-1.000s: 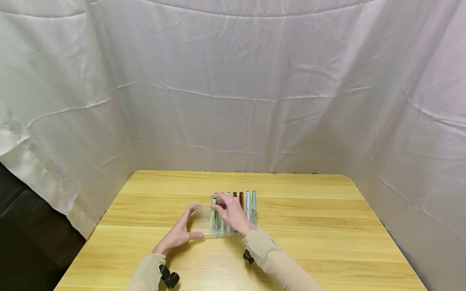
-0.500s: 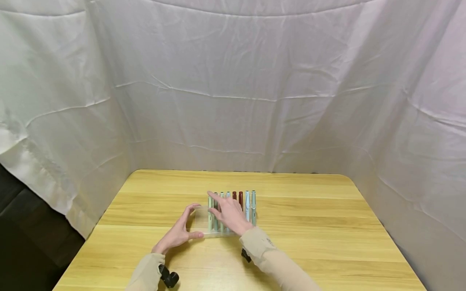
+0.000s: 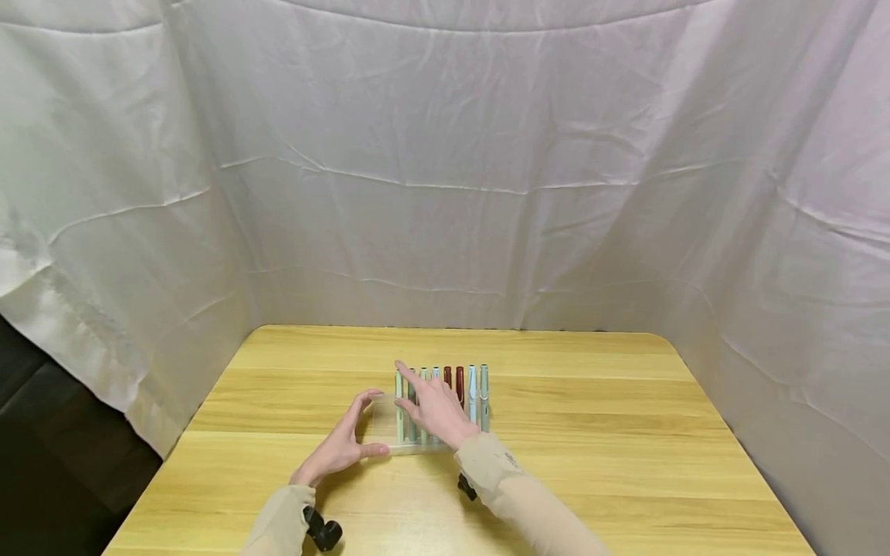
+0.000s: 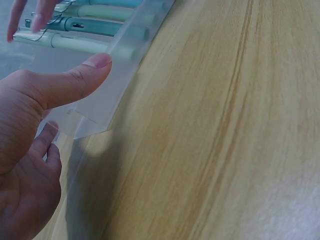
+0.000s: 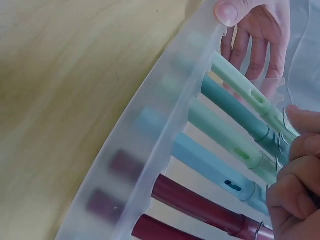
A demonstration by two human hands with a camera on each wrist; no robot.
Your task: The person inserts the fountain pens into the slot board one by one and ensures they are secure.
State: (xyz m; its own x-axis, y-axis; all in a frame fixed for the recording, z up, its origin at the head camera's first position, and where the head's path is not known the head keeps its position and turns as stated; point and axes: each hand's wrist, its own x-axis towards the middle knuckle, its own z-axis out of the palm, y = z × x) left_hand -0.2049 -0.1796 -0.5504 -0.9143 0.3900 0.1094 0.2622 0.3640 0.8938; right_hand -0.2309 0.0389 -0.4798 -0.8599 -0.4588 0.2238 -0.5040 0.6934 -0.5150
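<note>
A clear frosted pen tray (image 3: 384,422) holds several capped fountain pens side by side. My left hand (image 3: 341,445) grips its left end, thumb along the front wall and fingers at the back. At the leftmost pen, a pale green one (image 5: 241,81), is my right hand (image 3: 439,409). Its index finger stretches along the cap end while the thumb stands apart, lower on the cap; the other fingers are bent in the right wrist view. Beside that pen lie a teal pen (image 5: 232,105), another green pen (image 5: 220,127) and a light blue pen (image 5: 212,162).
Two dark red pens (image 5: 200,200) come further right in the tray, then a pale blue pen (image 3: 473,386) and a grey-green pen (image 3: 484,386). The wooden table (image 3: 612,448) spreads around it. A pale curtain (image 3: 445,232) hangs behind and at the sides.
The leftmost pen has shifted left and lies straight in the tray. My right hand has gone from pinching it to touching it with spread fingers. The left hand has stayed put.
</note>
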